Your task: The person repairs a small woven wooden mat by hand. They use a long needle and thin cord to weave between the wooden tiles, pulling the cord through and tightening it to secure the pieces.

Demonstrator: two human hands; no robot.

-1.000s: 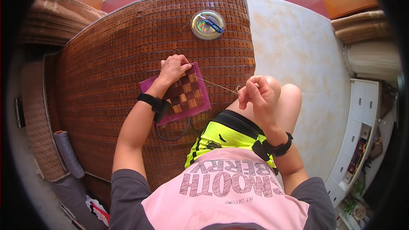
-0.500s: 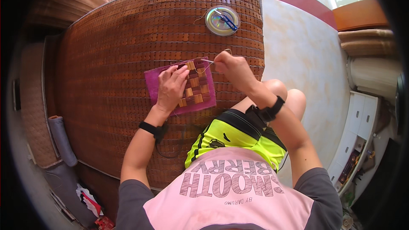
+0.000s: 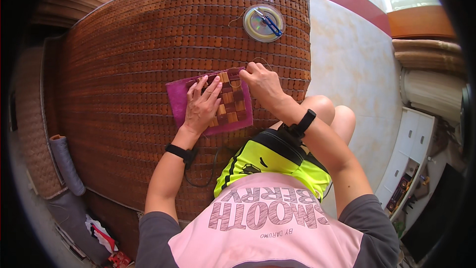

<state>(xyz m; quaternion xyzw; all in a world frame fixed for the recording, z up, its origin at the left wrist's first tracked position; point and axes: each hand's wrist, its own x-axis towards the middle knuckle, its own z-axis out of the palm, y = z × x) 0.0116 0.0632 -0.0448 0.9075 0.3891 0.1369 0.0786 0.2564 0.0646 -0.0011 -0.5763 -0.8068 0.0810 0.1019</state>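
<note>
A purple cloth [image 3: 176,89] lies on the brown tile mat, and a checkered piece of light and dark wooden tiles [image 3: 229,105] rests on it. My left hand [image 3: 200,109] is laid flat on the tiles' left part, its fingers stretched out and covering some of them. At the upper right corner of the cloth, my right hand [image 3: 264,85] is closed in a pinch. The needle it held a moment ago is now mostly hidden by the fingers. A thin tan thread [image 3: 267,62] loops above that hand, and more of it curves over the tiles.
Beyond my hands, a round clear disc case [image 3: 252,29] holds a shiny disc, with blue-handled thread snips [image 3: 270,24] on top. The tile mat [image 3: 124,79] ends at the right above a pale floor [image 3: 347,59]. A white cabinet [image 3: 402,149] stands far right.
My right hand has moved left and slightly down, in to the corner of the cloth, and the shiny needle has gone from sight. My left hand stays on the tiles.
</note>
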